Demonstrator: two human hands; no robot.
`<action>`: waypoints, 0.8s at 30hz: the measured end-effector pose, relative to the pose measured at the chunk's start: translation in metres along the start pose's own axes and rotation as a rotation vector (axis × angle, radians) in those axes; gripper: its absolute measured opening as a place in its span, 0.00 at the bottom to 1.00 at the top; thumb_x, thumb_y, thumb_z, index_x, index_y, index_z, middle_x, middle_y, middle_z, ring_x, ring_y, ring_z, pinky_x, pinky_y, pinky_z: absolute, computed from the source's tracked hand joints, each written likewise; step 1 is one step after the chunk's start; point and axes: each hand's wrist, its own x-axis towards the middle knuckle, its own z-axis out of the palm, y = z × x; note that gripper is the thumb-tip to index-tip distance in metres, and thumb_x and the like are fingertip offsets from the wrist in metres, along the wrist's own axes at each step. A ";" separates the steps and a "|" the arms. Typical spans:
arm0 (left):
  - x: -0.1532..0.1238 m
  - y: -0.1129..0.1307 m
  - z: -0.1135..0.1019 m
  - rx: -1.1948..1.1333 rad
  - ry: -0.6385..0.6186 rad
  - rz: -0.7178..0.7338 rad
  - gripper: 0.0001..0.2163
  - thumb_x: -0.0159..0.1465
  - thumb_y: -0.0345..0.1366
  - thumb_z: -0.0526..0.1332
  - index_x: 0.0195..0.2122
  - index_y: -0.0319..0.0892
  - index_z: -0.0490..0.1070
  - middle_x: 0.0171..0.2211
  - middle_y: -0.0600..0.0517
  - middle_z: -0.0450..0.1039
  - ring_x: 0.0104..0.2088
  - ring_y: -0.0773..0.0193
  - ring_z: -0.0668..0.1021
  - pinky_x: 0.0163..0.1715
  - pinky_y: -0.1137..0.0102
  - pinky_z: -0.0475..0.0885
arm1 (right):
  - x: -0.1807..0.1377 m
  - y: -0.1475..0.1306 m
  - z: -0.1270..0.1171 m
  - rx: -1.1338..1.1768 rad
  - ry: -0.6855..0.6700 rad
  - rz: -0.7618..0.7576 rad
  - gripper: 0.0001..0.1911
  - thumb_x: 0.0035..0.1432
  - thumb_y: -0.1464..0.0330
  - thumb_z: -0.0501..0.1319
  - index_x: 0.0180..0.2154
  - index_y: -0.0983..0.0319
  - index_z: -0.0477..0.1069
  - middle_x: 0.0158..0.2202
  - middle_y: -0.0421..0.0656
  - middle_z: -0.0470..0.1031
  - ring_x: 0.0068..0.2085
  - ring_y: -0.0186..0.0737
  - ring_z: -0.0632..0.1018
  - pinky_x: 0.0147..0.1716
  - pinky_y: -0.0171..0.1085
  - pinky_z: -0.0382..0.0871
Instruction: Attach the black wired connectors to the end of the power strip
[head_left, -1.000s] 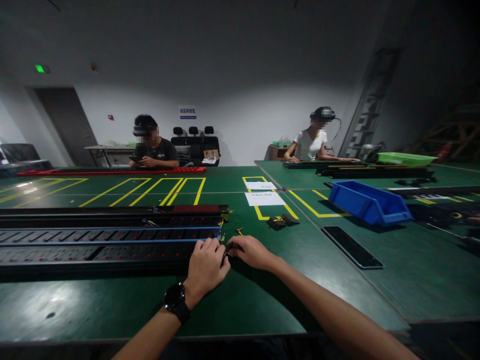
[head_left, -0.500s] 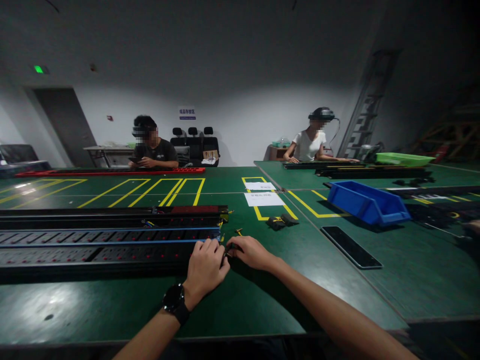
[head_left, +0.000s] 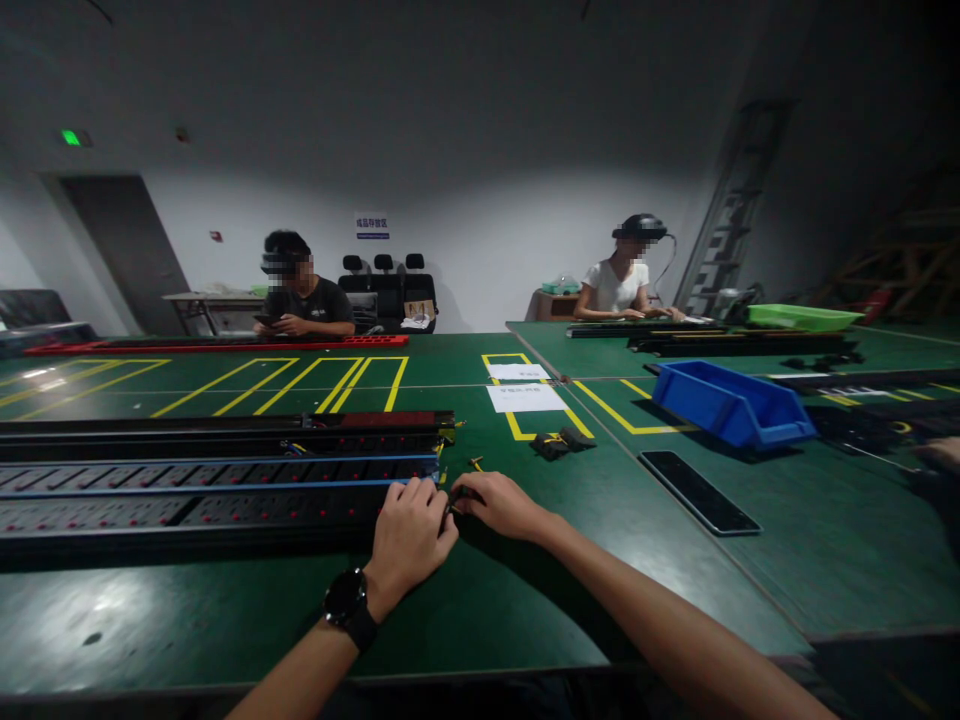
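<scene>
My left hand (head_left: 411,535), with a black watch on its wrist, grips the right end of the nearest long black power strip (head_left: 187,512), fingers curled over its end. My right hand (head_left: 501,504) lies just right of it, its fingers pinched on a small dark part (head_left: 457,494) at that same end. What the part is I cannot make out. Two more long black strips (head_left: 225,435) lie side by side behind the near one, one edged in blue.
Small black pieces (head_left: 561,441) and two white sheets (head_left: 527,397) lie ahead on the green table (head_left: 487,600). A blue bin (head_left: 731,405) and a flat black bar (head_left: 699,491) sit to the right. Two people sit at far tables. Another person's hand (head_left: 937,455) shows at the right edge.
Both hands stay at the strip's end, almost still. The view has drifted slightly. The hand at the far right edge has come further into view.
</scene>
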 end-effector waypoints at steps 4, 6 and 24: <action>0.000 0.000 0.000 -0.007 0.003 -0.001 0.04 0.64 0.35 0.61 0.35 0.42 0.75 0.37 0.46 0.75 0.41 0.53 0.74 0.42 0.57 0.64 | 0.000 0.000 0.000 0.005 -0.008 0.006 0.11 0.63 0.71 0.63 0.46 0.57 0.79 0.40 0.42 0.82 0.39 0.39 0.79 0.39 0.33 0.65; 0.000 0.000 -0.001 -0.006 0.002 0.000 0.04 0.64 0.35 0.61 0.35 0.42 0.75 0.37 0.46 0.75 0.41 0.53 0.74 0.41 0.57 0.64 | 0.000 0.000 0.000 0.003 -0.010 0.010 0.11 0.63 0.72 0.63 0.46 0.57 0.79 0.40 0.42 0.82 0.39 0.39 0.79 0.38 0.33 0.65; 0.001 0.000 -0.001 0.003 -0.025 -0.004 0.05 0.65 0.35 0.60 0.35 0.42 0.75 0.37 0.46 0.75 0.41 0.52 0.74 0.42 0.57 0.64 | 0.000 -0.003 -0.003 0.013 -0.007 0.005 0.10 0.62 0.72 0.63 0.45 0.57 0.79 0.38 0.41 0.81 0.37 0.38 0.78 0.36 0.33 0.64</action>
